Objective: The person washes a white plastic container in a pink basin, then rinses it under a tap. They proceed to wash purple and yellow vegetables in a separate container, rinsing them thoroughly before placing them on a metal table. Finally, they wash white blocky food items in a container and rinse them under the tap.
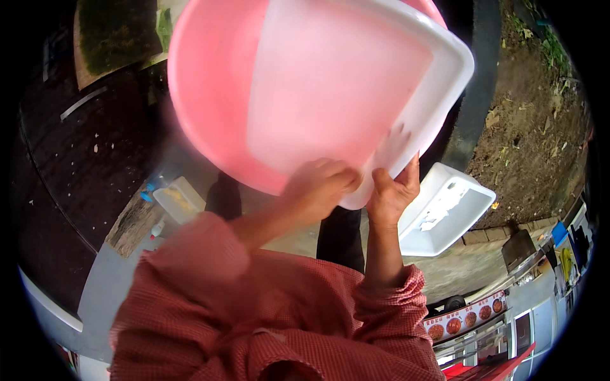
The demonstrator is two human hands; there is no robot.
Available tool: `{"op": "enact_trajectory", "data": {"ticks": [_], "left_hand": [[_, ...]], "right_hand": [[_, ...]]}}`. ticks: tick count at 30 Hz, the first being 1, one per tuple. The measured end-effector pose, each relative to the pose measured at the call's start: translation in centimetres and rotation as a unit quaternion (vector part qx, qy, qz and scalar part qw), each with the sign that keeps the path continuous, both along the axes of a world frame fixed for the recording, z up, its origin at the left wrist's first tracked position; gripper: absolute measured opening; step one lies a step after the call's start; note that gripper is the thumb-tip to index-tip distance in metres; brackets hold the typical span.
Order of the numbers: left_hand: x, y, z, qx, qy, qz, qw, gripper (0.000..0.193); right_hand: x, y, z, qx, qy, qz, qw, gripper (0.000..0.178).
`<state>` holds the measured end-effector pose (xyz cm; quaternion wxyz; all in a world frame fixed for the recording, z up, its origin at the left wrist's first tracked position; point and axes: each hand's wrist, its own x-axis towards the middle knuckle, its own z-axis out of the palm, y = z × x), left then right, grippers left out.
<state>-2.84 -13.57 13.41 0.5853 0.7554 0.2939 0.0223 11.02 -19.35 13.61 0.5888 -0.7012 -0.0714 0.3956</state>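
Note:
A white translucent rectangular tub (356, 82) is raised close in front of me, tilted, and it overlaps a round pink basin (210, 95). My right hand (393, 190) grips the white tub's lower rim, thumb on the outside. My left hand (318, 187) is closed on the lower edge where the tub and the pink basin meet; which of the two it holds I cannot tell. Both forearms wear red checked sleeves.
Another white rectangular tub (445, 213) lies on the ground at the right. A small pale container (179, 200) and small bottles lie at the left. Bare soil is at the right, dark paving at the left, and a food cart (495, 324) at the lower right.

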Motion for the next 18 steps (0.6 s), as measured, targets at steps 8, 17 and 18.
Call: {"op": "enact_trajectory", "data": {"ticks": [8,17,18], "left_hand": [[-2.0,2.9,-4.2,0.128,-0.012,-0.192,0.973,0.021],[7.9,8.3,-7.9,0.238,0.083,0.099,0.963,0.018],[8.7,7.2,-7.2,0.215,0.116,0.155,0.957,0.018]], "right_hand": [[-0.1,-0.7,0.9,-0.055,0.077,-0.011,0.995,0.069],[-1.4,-1.3,1.1,-0.078,0.149,0.038,0.985,0.062],[-1.4,-1.4,0.2,-0.083,0.135,0.050,0.986,0.062]]}}
